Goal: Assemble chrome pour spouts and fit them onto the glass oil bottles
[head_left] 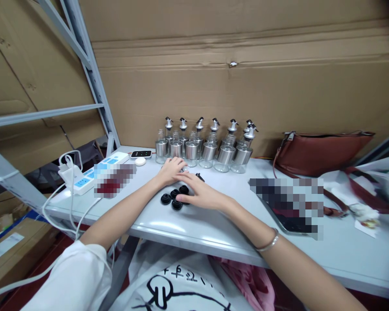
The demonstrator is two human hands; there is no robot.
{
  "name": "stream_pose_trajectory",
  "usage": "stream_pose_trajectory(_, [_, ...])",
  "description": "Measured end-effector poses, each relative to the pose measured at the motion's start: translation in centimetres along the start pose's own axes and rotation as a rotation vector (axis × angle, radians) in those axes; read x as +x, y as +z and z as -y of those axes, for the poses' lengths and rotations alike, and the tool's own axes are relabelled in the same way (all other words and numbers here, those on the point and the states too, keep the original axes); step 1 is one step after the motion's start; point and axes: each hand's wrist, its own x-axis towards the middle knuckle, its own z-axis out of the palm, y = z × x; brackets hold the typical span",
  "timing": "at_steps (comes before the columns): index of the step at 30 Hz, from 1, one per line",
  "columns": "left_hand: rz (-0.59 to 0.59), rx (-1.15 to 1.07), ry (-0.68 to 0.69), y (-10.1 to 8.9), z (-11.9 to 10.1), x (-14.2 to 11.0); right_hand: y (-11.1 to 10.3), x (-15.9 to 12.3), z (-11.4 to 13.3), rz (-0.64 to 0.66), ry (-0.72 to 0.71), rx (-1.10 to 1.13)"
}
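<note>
My left hand (171,171) rests low over the table, its fingers stretched toward the right. Reaching in from the other side, my right hand (202,192) has its fingers extended to the left hand's fingertips, thumb spread. Under that thumb lie several black ribbed stoppers (165,198). A small black piece (199,177) and something greyish show partly beneath the hands; what they are is mostly hidden. Behind stand glass bottles with metal sleeves (191,150); most in front have bare necks, while those at the back carry metal pour spouts (215,124).
On the left are a power strip (84,183) with white cables, a black device (141,154) and a white round item (140,161). To the right lie a brown bag (324,153) and a blurred-out dark flat object (288,216). Cardboard (194,82) backs the table.
</note>
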Motion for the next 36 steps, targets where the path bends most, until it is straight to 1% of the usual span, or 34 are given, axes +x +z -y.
stream_pose_trajectory(3, [-0.004, 0.006, -0.019, 0.1, -0.1, 0.1, 0.9, 0.0, 0.8, 0.121, -0.054, -0.043])
stream_pose_trajectory(5, [-0.009, 0.004, -0.021, 0.2, -0.2, 0.0, 1.6, 0.2, 1.2, 0.158, -0.071, -0.106])
stream_pose_trajectory(7, [-0.021, 0.003, -0.019, 0.3, -0.2, 0.0, 2.1, 0.4, 1.3, 0.167, -0.069, -0.149])
stream_pose_trajectory(11, [-0.045, 0.011, -0.025, 0.4, -0.1, -0.1, 2.2, 0.4, 1.6, 0.169, -0.065, -0.144])
stream_pose_trajectory(13, [-0.040, 0.017, -0.033, 0.5, 0.0, 0.0, 2.0, 0.4, 1.6, 0.146, -0.078, -0.121])
stream_pose_trajectory(14, [-0.033, 0.014, -0.032, 0.5, 0.1, 0.0, 1.8, 0.5, 1.6, 0.113, -0.088, -0.106])
stream_pose_trajectory(15, [-0.029, 0.005, -0.035, 0.5, 0.1, 0.0, 1.5, 0.6, 1.4, 0.056, -0.095, -0.095])
stream_pose_trajectory(16, [-0.031, -0.005, -0.037, 0.5, 0.1, 0.0, 1.2, 0.7, 1.0, -0.032, -0.095, -0.089])
stream_pose_trajectory(17, [-0.038, -0.014, -0.038, 0.4, 0.2, 0.0, 0.6, 0.8, 0.5, -0.147, -0.084, -0.092])
stream_pose_trajectory(19, [-0.065, -0.022, -0.037, 0.3, 0.1, -0.1, -0.8, 1.0, -1.3, -0.458, -0.022, -0.123])
stream_pose_trajectory(21, [-0.091, -0.021, -0.032, 0.1, 0.0, -0.1, -2.5, 0.7, -3.7, -0.782, 0.099, -0.167])
stream_pose_trajectory(22, [-0.098, -0.022, -0.026, 0.0, -0.1, -0.1, -3.4, 0.5, -5.1, -0.921, 0.183, -0.186])
stream_pose_trajectory(23, [-0.103, -0.025, -0.026, -0.2, -0.2, -0.1, -4.2, 0.2, -6.4, -1.015, 0.271, -0.205])
stream_pose_trajectory(24, [-0.106, -0.028, -0.027, -0.3, -0.2, -0.1, -5.0, -0.2, -7.6, -1.080, 0.363, -0.217])
stream_pose_trajectory(25, [-0.106, -0.031, -0.029, -0.4, -0.3, -0.1, -5.6, -0.5, -8.7, -1.114, 0.452, -0.221])
stream_pose_trajectory(26, [-0.107, -0.033, -0.030, -0.5, -0.3, -0.1, -6.1, -0.8, -9.5, -1.112, 0.520, -0.225])
stream_pose_trajectory(28, [-0.110, -0.037, -0.030, -0.6, -0.3, -0.1, -6.8, -1.2, -10.7, -1.040, 0.588, -0.237])
stream_pose_trajectory(31, [-0.121, -0.043, -0.028, -0.7, -0.3, -0.1, -7.3, -1.3, -11.4, -0.935, 0.641, -0.250])
stream_pose_trajectory(36, [-0.128, -0.056, -0.056, -1.0, -0.4, 0.0, -7.4, -1.5, -12.1, -0.873, 0.687, -0.322])
